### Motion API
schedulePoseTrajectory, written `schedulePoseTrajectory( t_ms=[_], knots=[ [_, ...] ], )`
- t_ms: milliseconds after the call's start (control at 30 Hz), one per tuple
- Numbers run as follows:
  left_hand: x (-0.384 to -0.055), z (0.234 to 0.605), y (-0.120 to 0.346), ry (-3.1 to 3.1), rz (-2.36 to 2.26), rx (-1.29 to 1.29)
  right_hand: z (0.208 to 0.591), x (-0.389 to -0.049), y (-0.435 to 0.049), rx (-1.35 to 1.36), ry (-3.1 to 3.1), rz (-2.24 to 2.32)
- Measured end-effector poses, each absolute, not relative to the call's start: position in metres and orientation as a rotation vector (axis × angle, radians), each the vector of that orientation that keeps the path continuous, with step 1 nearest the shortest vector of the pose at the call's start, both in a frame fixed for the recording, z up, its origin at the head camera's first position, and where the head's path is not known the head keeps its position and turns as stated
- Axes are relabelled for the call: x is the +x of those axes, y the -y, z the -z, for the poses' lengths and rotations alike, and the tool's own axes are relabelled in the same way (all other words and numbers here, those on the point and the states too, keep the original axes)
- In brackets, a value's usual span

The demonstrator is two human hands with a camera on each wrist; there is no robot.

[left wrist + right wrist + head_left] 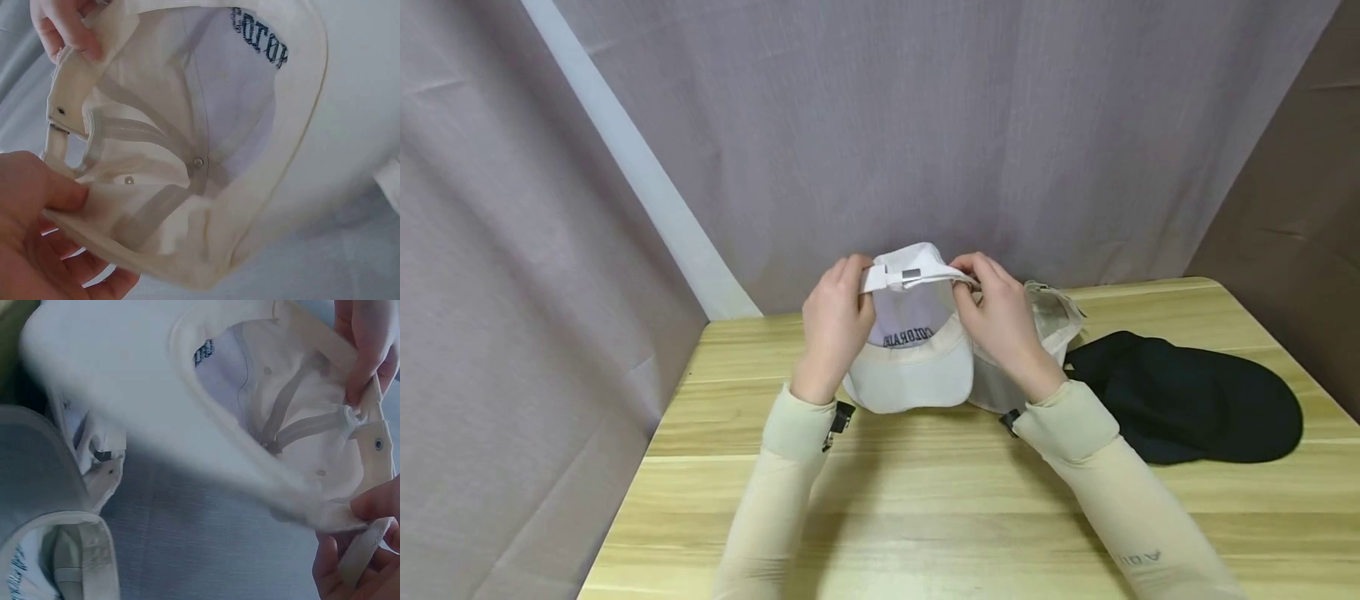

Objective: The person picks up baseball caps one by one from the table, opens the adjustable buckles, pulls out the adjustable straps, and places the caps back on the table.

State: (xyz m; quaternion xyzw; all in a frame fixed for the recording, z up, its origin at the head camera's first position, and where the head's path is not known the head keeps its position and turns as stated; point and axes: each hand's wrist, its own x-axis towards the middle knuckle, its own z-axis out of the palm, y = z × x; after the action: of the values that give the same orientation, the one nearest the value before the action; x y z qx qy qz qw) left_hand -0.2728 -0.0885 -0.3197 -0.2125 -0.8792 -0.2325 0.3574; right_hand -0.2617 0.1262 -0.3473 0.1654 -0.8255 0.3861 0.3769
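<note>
Both hands hold a white baseball cap (913, 383) up by its back, its brim toward the person and its inside showing. My left hand (835, 325) pinches the rear edge on the left, thumb inside the cap in the left wrist view. At the other side, my right hand (1000, 321) grips the rear edge by the adjustment strap (872, 278), and a loose strap end (365, 550) hangs by its fingers. Between the hands runs that strap with its metal buckle (912, 274). Dark stitched letters (908, 337) show through from the front panel.
A second pale cap (1060, 321) lies just behind the right hand, partly hidden by it. Right of it on the wooden table (925, 517) is a black cap (1202, 404). Grey curtain (887, 125) hangs at the back and left of the table.
</note>
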Motion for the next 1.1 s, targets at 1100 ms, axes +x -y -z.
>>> schedulePoseTrajectory(
  t_ms=[1100],
  knots=[
    [-0.216,0.351,0.066,2.137,0.783,-0.616,0.407,-0.170,-0.167,0.214,2.405,-1.080]
  ],
)
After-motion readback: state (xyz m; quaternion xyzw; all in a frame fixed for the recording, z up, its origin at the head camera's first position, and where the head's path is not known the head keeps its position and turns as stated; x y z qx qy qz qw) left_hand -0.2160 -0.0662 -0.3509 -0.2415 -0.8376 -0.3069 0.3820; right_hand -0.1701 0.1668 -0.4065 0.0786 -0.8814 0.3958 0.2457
